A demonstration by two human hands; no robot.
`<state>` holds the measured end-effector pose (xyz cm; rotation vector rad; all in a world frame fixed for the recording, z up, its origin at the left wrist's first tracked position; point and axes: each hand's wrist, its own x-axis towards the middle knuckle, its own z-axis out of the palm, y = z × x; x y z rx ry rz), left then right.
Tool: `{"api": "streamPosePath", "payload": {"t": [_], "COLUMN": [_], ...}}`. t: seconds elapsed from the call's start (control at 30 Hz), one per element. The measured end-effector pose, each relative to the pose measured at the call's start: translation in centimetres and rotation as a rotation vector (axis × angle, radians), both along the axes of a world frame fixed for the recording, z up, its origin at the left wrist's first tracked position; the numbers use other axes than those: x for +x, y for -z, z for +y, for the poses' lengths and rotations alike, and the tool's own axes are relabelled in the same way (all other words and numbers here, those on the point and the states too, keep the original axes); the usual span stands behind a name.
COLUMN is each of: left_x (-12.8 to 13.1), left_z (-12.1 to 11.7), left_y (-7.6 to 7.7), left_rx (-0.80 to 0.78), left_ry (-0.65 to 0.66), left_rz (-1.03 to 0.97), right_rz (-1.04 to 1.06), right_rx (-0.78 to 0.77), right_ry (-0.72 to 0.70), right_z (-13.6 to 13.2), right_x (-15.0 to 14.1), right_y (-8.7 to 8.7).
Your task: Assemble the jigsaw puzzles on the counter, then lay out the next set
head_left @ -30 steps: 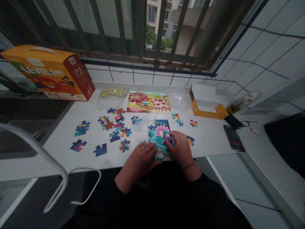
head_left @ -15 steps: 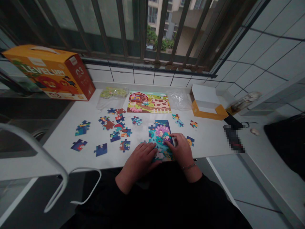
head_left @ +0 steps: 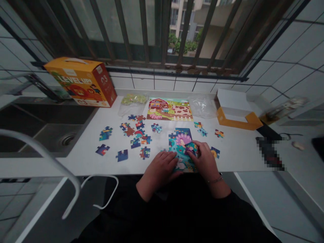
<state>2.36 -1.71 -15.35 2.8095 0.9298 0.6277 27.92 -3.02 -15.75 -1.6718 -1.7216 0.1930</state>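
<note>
Pinching a dark puzzle piece [head_left: 190, 147] in the fingers [head_left: 199, 143] of the right hand [head_left: 206, 159], over the joined section's [head_left: 174, 144] right side; resting the left hand [head_left: 160, 166] on that section's lower left, cannot tell if gripping. Looks part-done, with peacock [head_left: 183, 139] assembled, and many loose pieces [head_left: 129, 131] remaining left of the section, fewer right.

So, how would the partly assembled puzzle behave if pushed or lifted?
The partly assembled puzzle would probably slide under a gentle push, lying flat on a smooth-looking counter. Lifted by one edge, it might sag or separate, being joined from interlocking shapes like the loose pieces nearby. It looks thin, so likely light.
</note>
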Motion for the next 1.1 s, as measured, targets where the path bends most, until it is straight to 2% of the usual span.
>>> {"api": "streamPosePath", "payload": {"t": [0.13,0.23,0.3,0.37,0.4,0.47,0.53,0.6,0.67,0.73,0.83,0.93,1.1], "left_x": [-0.2,0.5,1.9,4.1,5.4,8.0,10.0,11.2,11.3,10.3,7.1,2.2,-6.5], "left_z": [0.1,-0.2,-0.8,-1.7,-2.0,-2.3,-1.9,-0.9,0.5,1.7,2.9,3.2,2.6], "left_y": [0.0,-0.5,-1.4,-2.8,-3.6,-5.2,-6.6,-7.2,-7.2,-6.6,-5.3,-4.0,-2.4], "left_rx": [0.005,-0.027,-0.081,-0.116,-0.109,-0.091,-0.031,0.046,0.085,0.085,0.089,0.045,0.044], "left_ry": [0.013,-0.012,-0.08,-0.201,-0.222,-0.182,-0.085,-0.023,0.007,0.006,0.0,-0.092,-0.342], "left_rz": [-0.017,-0.02,0.013,0.082,0.116,0.149,0.107,0.069,0.028,-0.011,-0.016,0.002,-0.071], "right_rz": [-0.013,-0.024,-0.031,-0.033,-0.031,-0.018,0.0,-0.001,-0.029,-0.047,-0.034,-0.027,-0.006], "right_rx": [0.006,0.013,0.019,0.02,0.014,-0.009,-0.018,0.017,0.06,0.071,0.049,0.043,0.016], "right_ry": [-0.005,-0.002,0.001,0.01,0.016,0.013,-0.023,-0.068,-0.089,-0.079,-0.026,0.008,0.02], "right_z": [-0.1,-0.1,-0.1,-0.1,-0.1,-0.1,-0.1,0.0,0.0,-0.1,-0.2,-0.2,-0.1], "right_x": [0.1,0.0,-0.1,0.0,0.2,0.7,1.2,1.6,1.6,1.3,0.6,0.0,-0.3], "right_y": [0.0,0.1,0.2,0.3,0.5,0.8,1.2,1.6,1.7,1.6,1.0,0.5,0.5]}}
